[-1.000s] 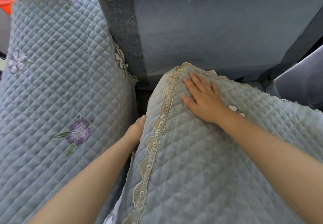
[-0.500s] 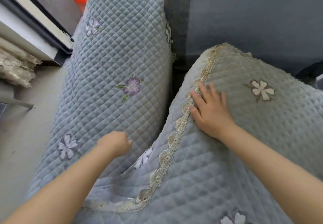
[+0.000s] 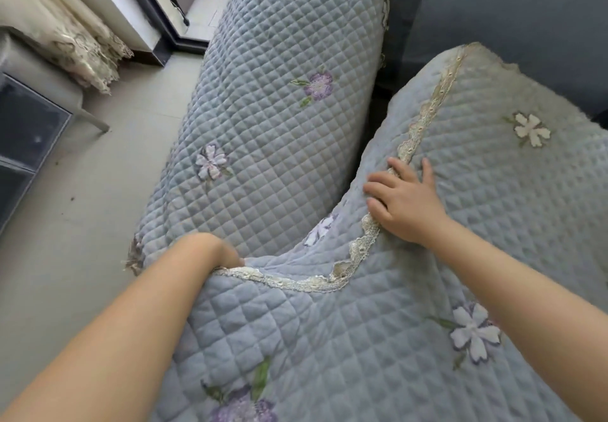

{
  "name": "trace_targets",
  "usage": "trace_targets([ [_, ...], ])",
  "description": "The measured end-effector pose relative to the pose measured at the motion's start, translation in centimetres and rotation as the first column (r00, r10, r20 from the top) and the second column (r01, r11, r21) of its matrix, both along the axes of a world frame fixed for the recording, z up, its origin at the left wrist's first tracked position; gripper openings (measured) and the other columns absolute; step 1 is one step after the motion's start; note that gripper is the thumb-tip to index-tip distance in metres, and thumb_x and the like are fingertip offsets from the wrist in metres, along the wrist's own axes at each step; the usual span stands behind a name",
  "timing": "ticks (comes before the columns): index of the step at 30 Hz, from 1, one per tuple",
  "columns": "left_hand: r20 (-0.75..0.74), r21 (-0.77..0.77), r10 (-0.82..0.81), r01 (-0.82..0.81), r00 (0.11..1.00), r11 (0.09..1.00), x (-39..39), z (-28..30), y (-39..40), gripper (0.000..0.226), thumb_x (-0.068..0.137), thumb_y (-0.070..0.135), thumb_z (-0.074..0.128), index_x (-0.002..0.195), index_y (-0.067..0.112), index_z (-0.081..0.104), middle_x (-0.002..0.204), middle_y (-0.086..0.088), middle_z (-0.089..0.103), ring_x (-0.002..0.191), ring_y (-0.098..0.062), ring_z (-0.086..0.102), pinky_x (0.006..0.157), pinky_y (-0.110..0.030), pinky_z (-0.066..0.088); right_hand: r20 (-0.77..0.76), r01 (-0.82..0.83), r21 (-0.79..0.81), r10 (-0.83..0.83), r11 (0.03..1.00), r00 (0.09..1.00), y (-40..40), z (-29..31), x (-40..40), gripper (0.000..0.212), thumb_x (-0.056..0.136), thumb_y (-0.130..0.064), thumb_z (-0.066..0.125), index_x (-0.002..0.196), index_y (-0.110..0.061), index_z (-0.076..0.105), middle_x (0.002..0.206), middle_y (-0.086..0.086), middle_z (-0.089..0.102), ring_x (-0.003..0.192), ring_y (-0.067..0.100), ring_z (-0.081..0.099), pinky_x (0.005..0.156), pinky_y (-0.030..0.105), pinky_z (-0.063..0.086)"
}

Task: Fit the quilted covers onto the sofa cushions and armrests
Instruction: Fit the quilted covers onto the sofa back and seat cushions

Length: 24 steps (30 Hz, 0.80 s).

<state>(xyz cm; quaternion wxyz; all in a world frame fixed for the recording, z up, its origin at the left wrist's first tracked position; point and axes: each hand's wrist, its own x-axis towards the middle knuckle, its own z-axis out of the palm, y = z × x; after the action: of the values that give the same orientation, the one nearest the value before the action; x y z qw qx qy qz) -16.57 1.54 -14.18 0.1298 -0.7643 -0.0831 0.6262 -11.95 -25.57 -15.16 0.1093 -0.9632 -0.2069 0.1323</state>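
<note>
Quilting, seen from the head view, soft and thick. Probably light for its bulk, limp rather than stiff, and likely to sag wherever unsupported.

Fills the frame from 3 o'clock round to 6 o'clock as the seat cover [image 3: 362, 339], draped over a cushion and humped up toward the dark sofa back [image 3: 510, 27] at 1 o'clock. Carries a lace trim [image 3: 424, 119] along its free edge, running from 1 o'clock down to the centre, then bending toward 8 o'clock.

Best taken hold of at that trimmed edge and its corner, where a pull would draw the whole sheet without bunching; lace itself probably delicate, so better pinched together with the quilt behind it.

Right hand [image 3: 404, 204], just right of centre, lies spread on the cover with fingers relaxed across the trim, pressing, clasping nothing.

Left hand [image 3: 227, 254], at 7 o'clock from centre, meets the cover's lower corner; fingers hidden beneath the edge, so grip cannot be told.

Armrest cover [image 3: 279, 109] at 12 o'clock lies already draped, beside grey floor [image 3: 82, 191] at 9 o'clock.
</note>
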Motion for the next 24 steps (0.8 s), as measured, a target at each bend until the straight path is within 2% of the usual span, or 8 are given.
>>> trace_targets([
  [2, -0.031, -0.029, 0.037, -0.038, 0.999, 0.999, -4.4, -1.0, 0.7, 0.062, 0.097, 0.051, 0.021, 0.147, 0.013, 0.022, 0.155, -0.007, 0.016, 0.143, -0.022, 0.018, 0.117, -0.033, 0.017, 0.031, -0.048, 0.012, 0.048, 0.999, 0.998, 0.6, -0.4, -2.8, 0.073, 0.074, -0.047, 0.007, 0.110, -0.018, 0.064, 0.126, -0.005, 0.058, 0.137, 0.027, 0.030, 0.108, 0.061, 0.001],
  [6, -0.094, -0.089, 0.176, -0.184, 0.980, 0.979, -10.8, -3.8, 1.3, 0.064, 0.096, 0.052, 0.025, 0.148, 0.015, 0.019, 0.156, -0.007, 0.015, 0.143, -0.022, 0.019, 0.116, -0.033, 0.019, -0.147, -0.150, -0.165, 0.126, 0.975, 0.981, 1.8, -2.0, -6.2, 0.072, 0.079, -0.045, -0.002, 0.122, -0.024, 0.053, 0.138, -0.013, 0.041, 0.143, 0.017, 0.011, 0.111, 0.056, -0.008],
  [10, -0.190, -0.129, 0.260, -0.286, 0.947, 0.949, -16.9, -7.1, -0.3, 0.061, 0.099, 0.045, 0.018, 0.147, 0.009, 0.018, 0.156, -0.009, 0.014, 0.142, -0.023, 0.019, 0.116, -0.033, 0.019, -0.246, -0.358, -0.305, 0.290, 0.883, 0.925, 2.9, -3.8, -9.3, 0.076, 0.080, -0.042, -0.008, 0.117, -0.019, 0.054, 0.123, -0.005, 0.050, 0.136, 0.020, 0.023, 0.107, 0.057, -0.017],
  [13, -0.216, -0.143, 0.324, -0.358, 0.921, 0.923, -19.9, -9.4, -1.0, 0.059, 0.099, 0.043, 0.017, 0.148, 0.009, 0.014, 0.156, -0.009, 0.012, 0.143, -0.022, 0.016, 0.116, -0.031, 0.017, -0.287, -0.417, -0.372, 0.325, 0.829, 0.901, 3.8, -5.1, -11.2, 0.045, 0.097, -0.034, 0.017, 0.119, -0.015, 0.052, 0.120, 0.000, 0.049, 0.131, 0.025, 0.027, 0.108, 0.060, -0.013],
  [15, -0.230, -0.154, 0.365, -0.404, 0.902, 0.902, -21.0, -9.7, -1.7, 0.057, 0.100, 0.041, 0.018, 0.148, 0.009, 0.012, 0.156, -0.009, 0.010, 0.144, -0.021, 0.015, 0.115, -0.030, 0.017, -0.272, -0.438, -0.396, 0.352, 0.807, 0.896, 3.7, -5.8, -12.0, 0.055, 0.093, -0.037, 0.007, 0.117, -0.015, 0.052, 0.119, -0.001, 0.049, 0.129, 0.026, 0.028, 0.109, 0.060, -0.010],
  [17, -0.225, -0.167, 0.366, -0.406, 0.903, 0.899, -21.0, -9.9, -1.8, 0.056, 0.101, 0.039, 0.018, 0.148, 0.009, 0.012, 0.156, -0.009, 0.010, 0.143, -0.021, 0.016, 0.114, -0.030, 0.018, -0.234, -0.433, -0.374, 0.368, 0.820, 0.900, 3.1, -6.3, -12.1, 0.079, 0.075, -0.039, -0.011, 0.112, -0.015, 0.054, 0.115, -0.003, 0.051, 0.127, 0.026, 0.032, 0.110, 0.061, -0.005],
  [20, -0.209, -0.183, 0.388, -0.426, 0.898, 0.886, -22.4, -11.2, -2.5, 0.056, 0.100, 0.039, 0.020, 0.148, 0.012, 0.013, 0.156, -0.008, 0.010, 0.143, -0.021, 0.016, 0.115, -0.031, 0.018, -0.147, -0.431, -0.339, 0.405, 0.836, 0.902, 2.6, -7.1, -13.3, 0.073, 0.072, -0.038, -0.002, 0.089, -0.009, 0.063, 0.091, 0.002, 0.060, 0.110, 0.031, 0.050, 0.106, 0.067, 0.008],
  [24, -0.206, -0.146, 0.431, -0.463, 0.878, 0.874, -24.4, -11.8, -3.1, 0.057, 0.100, 0.039, 0.020, 0.149, 0.014, 0.007, 0.157, -0.008, 0.006, 0.144, -0.022, 0.011, 0.115, -0.032, 0.015, -0.232, -0.517, -0.357, 0.462, 0.778, 0.856, 2.6, -8.2, -15.0, 0.074, 0.080, -0.038, -0.006, 0.114, -0.011, 0.053, 0.115, 0.001, 0.052, 0.126, 0.026, 0.034, 0.109, 0.061, -0.008],
])
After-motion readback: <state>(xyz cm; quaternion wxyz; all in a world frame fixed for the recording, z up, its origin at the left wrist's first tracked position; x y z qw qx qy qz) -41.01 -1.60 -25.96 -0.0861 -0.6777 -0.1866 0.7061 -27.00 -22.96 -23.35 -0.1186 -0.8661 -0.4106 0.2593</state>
